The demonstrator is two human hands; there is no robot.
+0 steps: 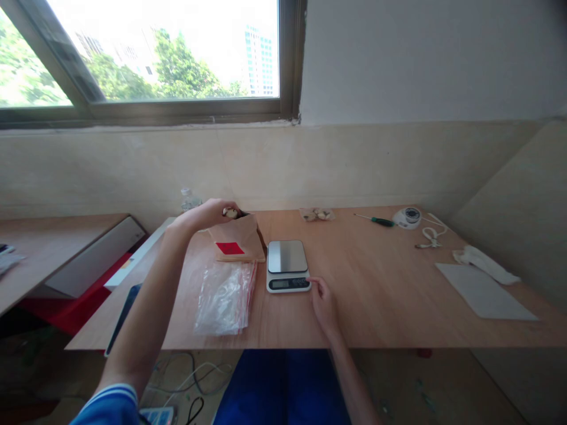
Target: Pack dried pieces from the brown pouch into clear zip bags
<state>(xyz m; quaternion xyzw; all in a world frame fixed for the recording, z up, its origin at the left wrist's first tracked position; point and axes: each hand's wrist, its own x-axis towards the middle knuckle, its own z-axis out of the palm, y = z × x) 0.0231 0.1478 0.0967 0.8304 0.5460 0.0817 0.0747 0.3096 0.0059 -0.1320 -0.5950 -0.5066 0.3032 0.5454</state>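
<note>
Over the mouth of a brown paper bag (248, 236) with a red patch, my left hand (217, 211) is closed around a small pale-and-brown piece (230, 212) that looks like a dried mushroom. Some fingers are hidden from view. My right hand (325, 304) lies at the right front corner of a white kitchen scale (287, 267), its fingers curled and a fingertip touching the button panel. Nothing shows in that hand. The scale's steel plate is bare. A stack of clear zip bags (225, 300) lies in front of the paper bag.
At the back is a clear bag of pale pieces (316, 215). Farther right lie a screwdriver (381, 222), a white dome camera (408, 218) with its cable, a white cloth (485, 264) and a grey sheet (482, 292). A clear bottle (188, 199) stands behind my left arm.
</note>
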